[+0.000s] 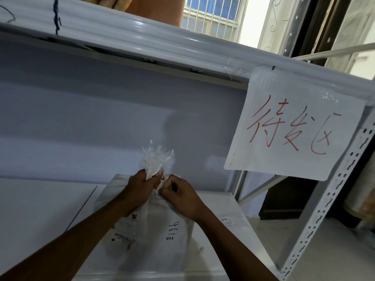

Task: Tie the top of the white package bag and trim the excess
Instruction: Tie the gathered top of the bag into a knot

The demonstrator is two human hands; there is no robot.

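The white woven plastic package bag (154, 230) stands on a white metal shelf (40, 209), with black handwritten digits on its front. The left hand (140, 189) has its grip clamped round the gathered neck, and the frayed top (157, 159) sticks up above the fist. Just beside it, the right hand (180, 195) has its grip pinched together on the neck. A lined paper sign (294, 126) with red writing hangs to the right.
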